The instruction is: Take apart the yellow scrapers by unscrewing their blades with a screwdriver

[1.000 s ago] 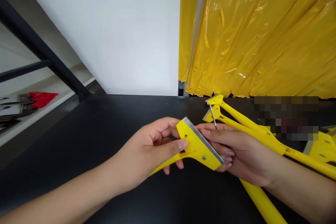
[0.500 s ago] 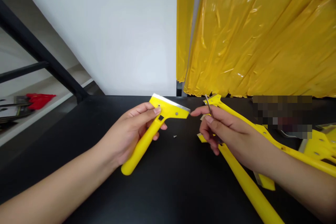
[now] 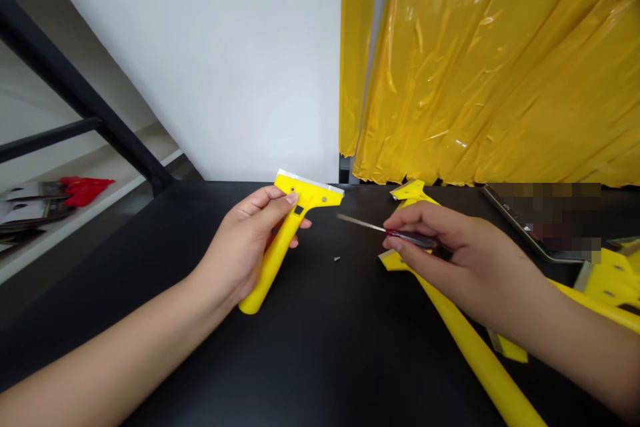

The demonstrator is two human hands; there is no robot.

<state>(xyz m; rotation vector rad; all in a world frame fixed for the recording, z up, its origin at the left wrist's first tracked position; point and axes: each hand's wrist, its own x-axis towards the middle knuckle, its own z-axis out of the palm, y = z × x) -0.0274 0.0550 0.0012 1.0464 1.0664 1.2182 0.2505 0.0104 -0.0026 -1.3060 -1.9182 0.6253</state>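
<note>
My left hand (image 3: 260, 227) is closed round the neck of a yellow scraper (image 3: 273, 263), its thumb near a screw hole in the head. A metal blade edge runs along the top of that head, and a screw sits at its right side. In my right hand (image 3: 440, 237) is a small screwdriver (image 3: 410, 238) with a dark red handle, its thin shaft pointing left toward the scraper without touching it. A tiny screw (image 3: 337, 259) lies on the black table (image 3: 310, 360) between the hands.
More yellow scrapers lie under and beyond my right arm, one with a long handle (image 3: 475, 347). A dark-framed device (image 3: 520, 220), partly blurred out, lies at the back right. Yellow plastic sheeting (image 3: 500, 67) and a white panel (image 3: 225, 67) stand behind. Packets fill a shelf (image 3: 125, 167) at left.
The screwdriver has swung from upright to nearly level, its tip now pointing left, and my right fingers have closed on its handle. The scraper has shifted slightly left and up.
</note>
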